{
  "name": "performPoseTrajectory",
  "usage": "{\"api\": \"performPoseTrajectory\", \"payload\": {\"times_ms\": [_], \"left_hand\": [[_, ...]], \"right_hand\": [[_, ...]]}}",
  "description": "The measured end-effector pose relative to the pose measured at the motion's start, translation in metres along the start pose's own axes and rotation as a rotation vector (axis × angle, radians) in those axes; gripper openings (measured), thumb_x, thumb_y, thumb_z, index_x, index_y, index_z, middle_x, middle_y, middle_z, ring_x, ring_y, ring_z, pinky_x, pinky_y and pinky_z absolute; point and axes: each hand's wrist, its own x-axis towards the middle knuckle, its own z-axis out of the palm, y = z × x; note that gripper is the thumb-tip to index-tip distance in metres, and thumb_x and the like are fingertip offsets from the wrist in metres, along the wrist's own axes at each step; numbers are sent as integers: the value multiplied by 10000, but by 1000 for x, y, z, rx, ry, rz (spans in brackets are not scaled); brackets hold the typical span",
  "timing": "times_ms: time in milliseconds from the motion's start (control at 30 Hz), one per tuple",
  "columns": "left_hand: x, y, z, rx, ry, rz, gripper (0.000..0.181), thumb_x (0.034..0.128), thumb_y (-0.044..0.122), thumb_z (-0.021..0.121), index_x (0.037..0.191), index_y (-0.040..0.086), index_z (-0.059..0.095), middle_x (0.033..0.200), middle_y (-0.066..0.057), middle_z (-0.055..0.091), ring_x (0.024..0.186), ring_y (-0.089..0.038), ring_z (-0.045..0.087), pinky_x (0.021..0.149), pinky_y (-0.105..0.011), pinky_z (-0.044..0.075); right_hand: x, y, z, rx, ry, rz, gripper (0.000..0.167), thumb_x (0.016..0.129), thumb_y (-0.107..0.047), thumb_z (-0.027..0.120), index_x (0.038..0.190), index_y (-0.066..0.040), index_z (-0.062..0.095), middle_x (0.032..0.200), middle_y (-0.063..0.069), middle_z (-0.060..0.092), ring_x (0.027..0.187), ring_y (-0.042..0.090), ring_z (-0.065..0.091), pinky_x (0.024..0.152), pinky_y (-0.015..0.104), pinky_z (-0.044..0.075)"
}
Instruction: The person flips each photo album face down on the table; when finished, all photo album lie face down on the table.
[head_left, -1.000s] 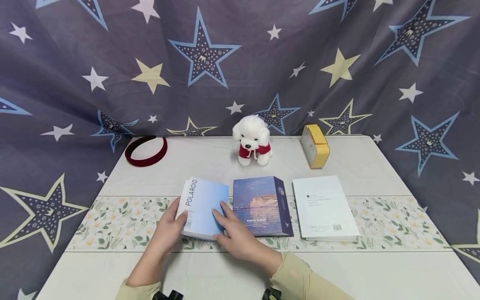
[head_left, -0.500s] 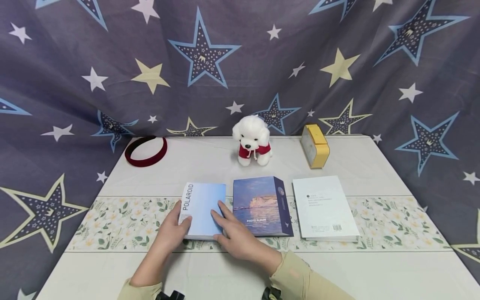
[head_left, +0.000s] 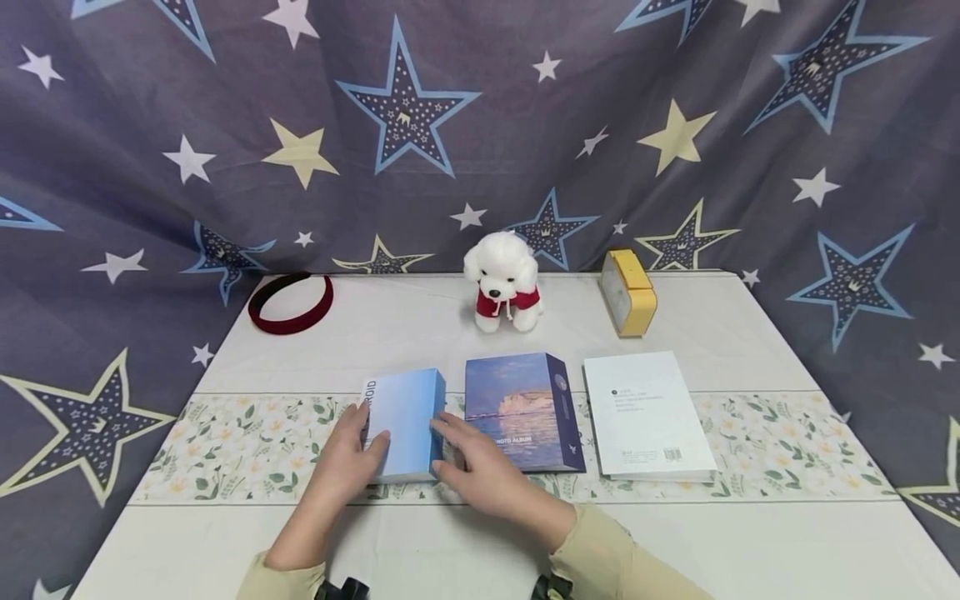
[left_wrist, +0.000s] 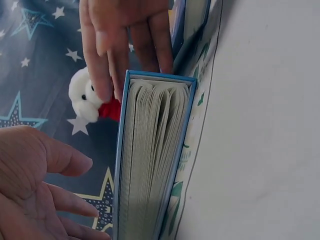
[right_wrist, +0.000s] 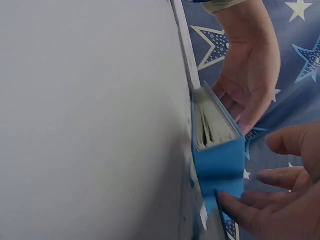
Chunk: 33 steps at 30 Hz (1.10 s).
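A light blue photo album (head_left: 405,425) marked POLAROID lies on the floral strip in the head view, its blue spine facing right. In the left wrist view its page edges (left_wrist: 150,160) show between the covers. Along its left side is my left hand (head_left: 348,454), thumb over the cover; the left wrist view shows a gap between thumb and cover. My right hand (head_left: 483,471) is beside the spine, fingers loosely extended and spread. In the right wrist view those fingers (right_wrist: 280,177) are near the spine. Just right lies a second photo album (head_left: 513,408) with a seaside painting.
A white book or album (head_left: 645,417) lies back side up at the right. Behind stand a white plush dog (head_left: 501,267) in red and a yellow box-shaped object (head_left: 637,300). A dark red headband (head_left: 296,321) lies back left. A starry cloth (head_left: 525,125) hangs behind the table.
The blue album has shifted slightly left and toward the front and turned straighter, so its spine now shows. My right fingers have moved off its cover to the spine side; the left hand moved slightly with it.
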Motion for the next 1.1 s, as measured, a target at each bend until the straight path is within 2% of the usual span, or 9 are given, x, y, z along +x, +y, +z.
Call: {"api": "performPoseTrajectory", "payload": {"times_ms": [100,200,333,467,567,633,800,967,1100], "left_hand": [[2,3,-1,39,12,14,628,967,161,525,1463,-134,278,1542,-357,123,1421,-505,114,1129,-610,121],[3,7,-1,97,39,46,626,956,159,539,1456,-132,301,1530,-366,151,1412,-522,116,1123,-622,128],[5,11,0,168,78,102,631,944,153,560,1446,-140,313,1518,-374,178,1403,-544,114,1123,-626,133],[7,13,2,192,109,154,642,935,160,582,1439,-143,326,1520,-364,192,1401,-544,126,1125,-620,144],[9,13,3,205,124,183,654,926,176,601,1436,-140,339,1520,-358,204,1400,-544,132,1122,-622,155],[10,13,5,210,131,201,670,923,189,613,1441,-133,336,1523,-353,206,1404,-540,126,1122,-620,157],[15,12,6,220,141,264,748,915,248,662,1467,-108,305,1537,-332,198,1417,-519,104,1117,-633,156],[19,12,7,299,141,323,847,905,385,667,1511,-46,260,1564,-289,174,1439,-480,70,1094,-685,120],[22,10,8,359,136,354,910,897,525,620,1546,27,219,1596,-230,122,1460,-432,15,1095,-693,44]], "right_hand": [[-3,4,-9,19,46,-37,523,970,-173,589,1461,-68,443,1513,154,392,1378,307,379,1101,475,333],[-8,8,-21,22,96,-68,494,960,-143,598,1431,-52,478,1462,183,452,1306,331,469,1051,458,404],[-18,12,-39,19,153,-72,488,953,-137,611,1410,-17,492,1447,203,462,1298,359,473,1033,458,422],[-28,18,-58,-17,224,-73,500,933,-122,634,1403,-15,502,1451,199,459,1274,372,497,1032,484,417],[-35,25,-72,-87,289,-81,505,921,-118,654,1396,-22,513,1450,195,460,1275,385,491,1039,526,395],[-39,29,-82,-165,332,-73,511,920,-142,660,1396,-27,517,1459,190,453,1326,388,430,1067,560,344],[-49,42,-105,-360,397,-38,547,944,-229,652,1425,-32,483,1491,219,396,1336,414,405,1024,600,374],[-58,60,-124,-590,458,-33,637,913,-289,692,1431,0,459,1484,286,361,1345,470,354,1048,614,331],[-66,70,-136,-702,464,15,700,898,-348,692,1446,1,432,1497,307,317,1376,504,265,1081,651,231]]}}
